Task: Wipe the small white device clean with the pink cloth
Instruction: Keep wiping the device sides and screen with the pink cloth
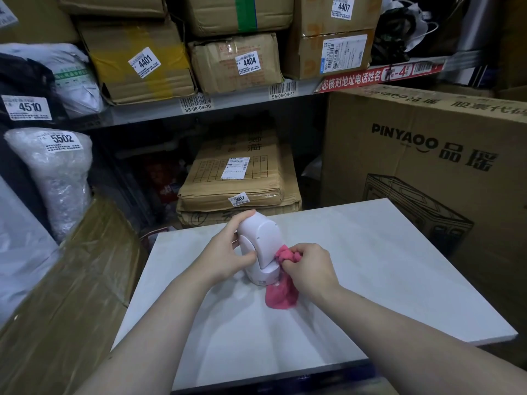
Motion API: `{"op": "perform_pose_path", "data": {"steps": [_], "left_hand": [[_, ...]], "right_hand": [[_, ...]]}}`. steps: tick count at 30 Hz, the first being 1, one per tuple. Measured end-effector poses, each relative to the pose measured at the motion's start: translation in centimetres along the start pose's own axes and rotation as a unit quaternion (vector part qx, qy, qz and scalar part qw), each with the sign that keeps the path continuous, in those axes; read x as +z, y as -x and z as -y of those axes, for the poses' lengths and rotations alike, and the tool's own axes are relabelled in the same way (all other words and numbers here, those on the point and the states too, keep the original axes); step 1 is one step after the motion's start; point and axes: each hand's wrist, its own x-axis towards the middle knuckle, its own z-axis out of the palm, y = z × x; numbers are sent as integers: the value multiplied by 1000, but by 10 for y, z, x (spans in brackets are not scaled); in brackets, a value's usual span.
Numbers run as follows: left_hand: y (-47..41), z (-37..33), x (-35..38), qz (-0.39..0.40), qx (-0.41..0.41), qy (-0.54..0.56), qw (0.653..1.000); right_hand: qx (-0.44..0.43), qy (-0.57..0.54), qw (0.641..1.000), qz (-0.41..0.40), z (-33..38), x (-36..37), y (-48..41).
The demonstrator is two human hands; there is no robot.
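Note:
The small white device (261, 246) stands upright on the white tabletop (370, 266), a rounded body on a round base. My left hand (228, 252) grips its left side, with the fingers over the top and the thumb on the near face. My right hand (309, 269) is closed on the bunched pink cloth (282, 292). The cloth's upper fold presses against the device's right side just above the base, and the rest hangs down onto the table.
Shelves of labelled cardboard boxes (236, 61) fill the back. A large printed carton (427, 155) stands right of the table, wrapped parcels (57, 178) and a taped box (71, 280) on the left. A flat parcel stack (236, 178) lies behind the table.

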Motion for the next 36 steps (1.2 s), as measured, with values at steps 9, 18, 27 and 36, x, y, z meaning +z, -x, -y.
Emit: {"op": "perform_pose_path", "data": {"steps": [9,18,27,36], "left_hand": [[0,1,0,2,-6,4,1000],[0,0,0,-1,-2,-7,1000],[0,0,0,-5,-1,-14,1000],[-1,2,-1,-1,2,-19,1000]], "right_hand": [[-136,141,972,133,9,-3,9],[-109,177,976,71,-2,-12,-4],[28,48,997,44,-7,2,-9],[66,21,996,57,-9,8,1]]}}
